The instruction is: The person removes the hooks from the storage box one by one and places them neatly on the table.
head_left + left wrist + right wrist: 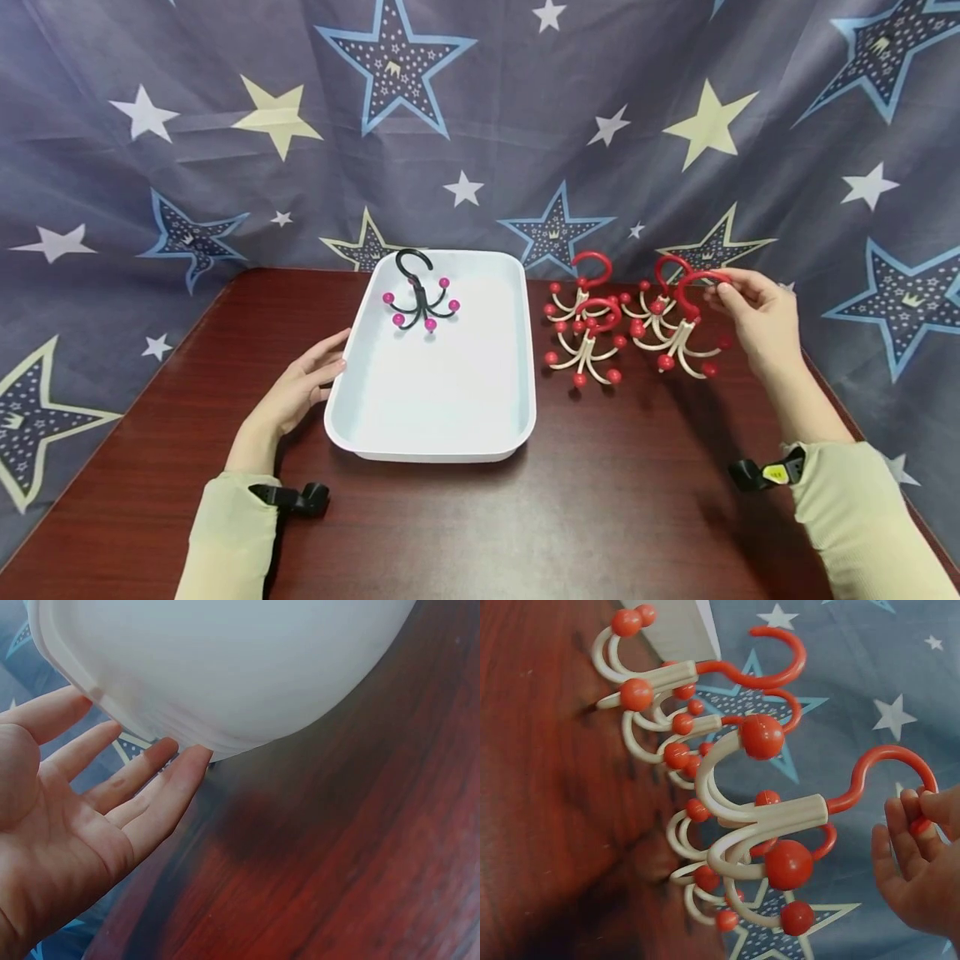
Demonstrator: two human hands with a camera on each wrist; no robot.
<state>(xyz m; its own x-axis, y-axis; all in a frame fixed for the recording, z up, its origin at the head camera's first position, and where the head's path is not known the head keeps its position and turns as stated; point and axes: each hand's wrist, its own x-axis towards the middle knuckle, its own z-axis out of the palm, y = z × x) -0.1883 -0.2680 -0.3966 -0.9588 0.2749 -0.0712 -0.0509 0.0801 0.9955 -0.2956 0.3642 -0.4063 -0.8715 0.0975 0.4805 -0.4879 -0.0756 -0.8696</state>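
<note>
My right hand (761, 321) pinches the red hook of a multi-arm hanger (681, 342) between thumb and fingers. This hanger has cream curved arms tipped with red balls; in the right wrist view the hanger (780, 814) shows large in front of the others. Three more red-and-cream hangers stand close by, among them a front one (588, 354), a back left one (581, 304) and a back right one (658, 307). At the left, my left hand (300, 387) touches the side of a white tray (341, 417) with extended fingers (187, 769). Inside the tray stands a black hanger (420, 300) with pink balls.
All of this is on a dark red-brown wooden table (600, 517). A grey-blue curtain (495, 125) printed with stars hangs behind the table and along its sides. The tray stands left of the group of red hangers.
</note>
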